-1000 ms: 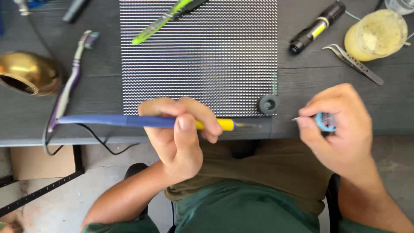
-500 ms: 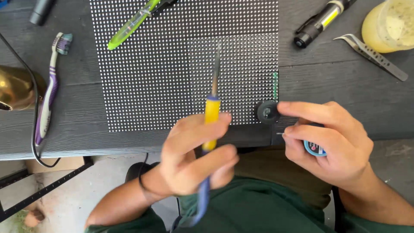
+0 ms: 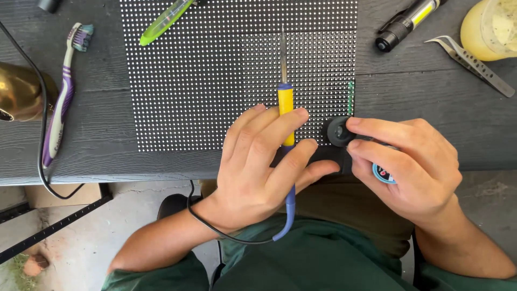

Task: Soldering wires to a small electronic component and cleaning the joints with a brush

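Your left hand [image 3: 264, 161] is gripping the soldering iron [image 3: 284, 102] by its yellow collar, tip lying over the dotted panel [image 3: 215, 81] on the counter [image 3: 420, 97]. Your right hand [image 3: 409, 167] is pinching a small blue spool [image 3: 383, 173] beside the black knob [image 3: 338, 131]. Keep bracing your left wrist so the tip is landing on one dot only.

The left hand [image 3: 264, 167] covered the middle of the soldering iron [image 3: 285, 105], and whether its tip touched the dotted panel [image 3: 215, 70] could not be told. The right hand [image 3: 409, 167] hid most of a small blue spool [image 3: 383, 175]. The yellow jar [image 3: 487, 29], brass object [image 3: 19, 91] and flashlight [image 3: 406, 21] were cut off by the edges.
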